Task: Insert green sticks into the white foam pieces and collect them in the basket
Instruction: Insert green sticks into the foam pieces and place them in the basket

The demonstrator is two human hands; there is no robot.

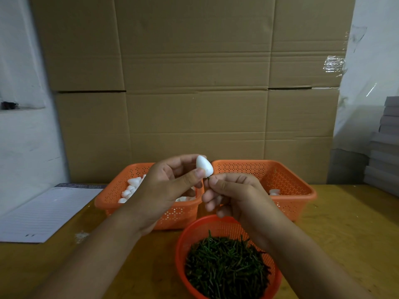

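A yellowish wooden table [336,234] stands before a wall of flattened brown cardboard [194,83], with pale wall showing at either side. Nearest the viewer sits a round orange basket [183,240] heaped with short dark green sticks [226,268], lying every way. Above it both hands meet. The left hand [164,190] pinches a white foam piece [204,165] between thumb and fingertips; the piece is smooth, matt and egg-like, rounded on top and narrowing downward. The right hand [235,195] has its thumb and forefinger closed on a single green stick [205,182], of which only a dark sliver shows, its upper end touching the narrow bottom of the foam piece. Whether it has gone in cannot be told.

Behind the hands stand two rectangular perforated orange baskets side by side. The left basket [112,197] holds a pile of loose foam pieces [129,190]; the right basket [291,180] shows one or two white pieces [274,192] at its near wall. At far left lies a lined paper pad [47,212] with a dark header strip; its writing is too blurred to read. Grey stacked sheets [384,147] rise at far right.
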